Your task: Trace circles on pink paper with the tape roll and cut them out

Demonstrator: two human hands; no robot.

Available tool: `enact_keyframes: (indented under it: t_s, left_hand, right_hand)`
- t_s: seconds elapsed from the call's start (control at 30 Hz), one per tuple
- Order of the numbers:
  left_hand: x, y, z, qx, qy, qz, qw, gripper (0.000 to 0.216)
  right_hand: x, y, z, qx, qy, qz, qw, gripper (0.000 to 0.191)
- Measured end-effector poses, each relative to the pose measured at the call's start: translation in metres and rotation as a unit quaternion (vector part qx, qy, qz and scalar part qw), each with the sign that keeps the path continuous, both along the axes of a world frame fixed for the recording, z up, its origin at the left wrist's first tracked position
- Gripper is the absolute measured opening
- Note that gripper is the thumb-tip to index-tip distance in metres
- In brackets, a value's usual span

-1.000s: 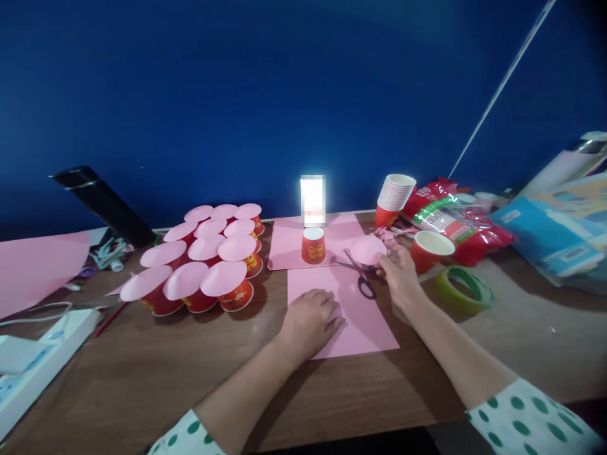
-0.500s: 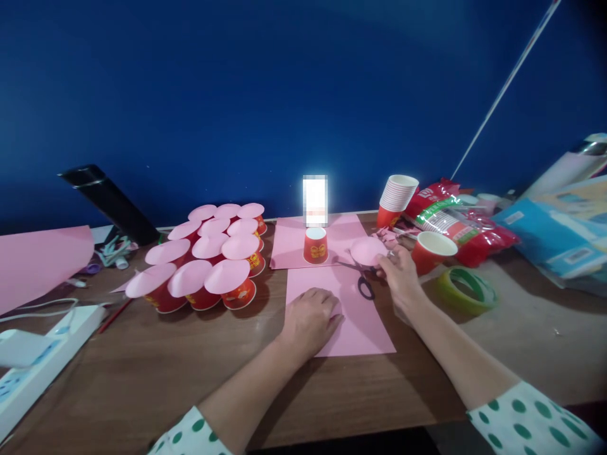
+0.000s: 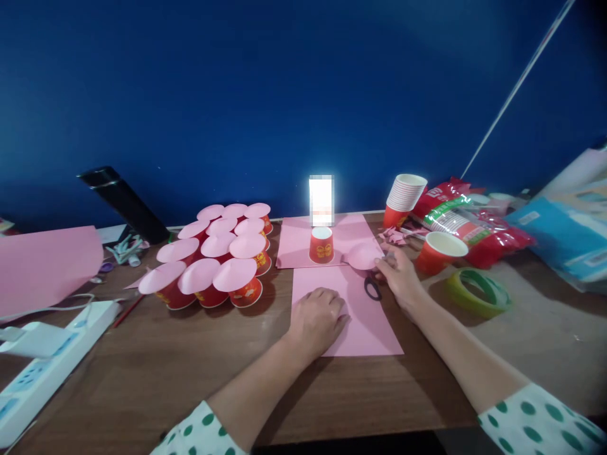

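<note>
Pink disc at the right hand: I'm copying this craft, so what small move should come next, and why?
Probably carry the pink disc, pinched at its edge by the right hand, left onto the upturned red cup. That cup is bare, while the capped cups each bear such a disc. The left hand lies flat on the pink sheet.

The head-worn camera sits close above the near side of the pink sheet, looking forward and down across it to the blue wall beyond, the table spreading either side.
</note>
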State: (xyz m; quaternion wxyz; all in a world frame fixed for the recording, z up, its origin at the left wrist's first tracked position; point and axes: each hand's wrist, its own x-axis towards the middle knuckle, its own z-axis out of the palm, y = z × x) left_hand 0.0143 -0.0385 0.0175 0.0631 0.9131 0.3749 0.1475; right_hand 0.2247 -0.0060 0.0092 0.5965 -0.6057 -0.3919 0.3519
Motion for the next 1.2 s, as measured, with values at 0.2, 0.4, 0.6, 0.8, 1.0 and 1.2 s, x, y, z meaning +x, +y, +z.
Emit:
enact_keyframes:
  t_s: [0.2, 0.4, 0.6, 0.8, 1.0, 1.2]
  left_hand:
    - [0.0006, 0.0002, 0.0013, 0.002, 0.006, 0.0, 1.0, 0.021]
    - [0.0008, -0.0008, 0.0008, 0.0, 0.004, 0.007, 1.0, 0.022]
    - [0.0006, -0.0008, 0.0009, 0.003, 0.004, 0.008, 1.0, 0.022]
    - [0.0002, 0.0006, -0.0002, 0.008, 0.005, 0.003, 1.0, 0.022]
    - [0.0, 0.0003, -0.0009, 0.016, 0.017, 0.006, 1.0, 0.024]
    - [0.0007, 0.0002, -0.0006, 0.026, 0.02, 0.02, 0.999, 0.022]
  right_hand:
    - [0.0036, -0.0004, -0.0008, 0.03, -0.112, 0.036, 0.993, 0.047]
    - [0.0057, -0.0008, -0.0027, 0.038, -0.138, 0.041, 0.989, 0.043]
    - [0.0045, 0.0007, -0.005, 0.038, -0.087, 0.033, 0.995, 0.042]
    - [0.0041, 0.0005, -0.0042, 0.015, -0.132, 0.026, 0.991, 0.035]
    - [0.0053, 0.0015, -0.0068, 0.015, -0.174, 0.029, 0.984, 0.035]
    - [0.0083, -0.0026, -0.0052, 0.037, -0.272, 0.024, 0.961, 0.029]
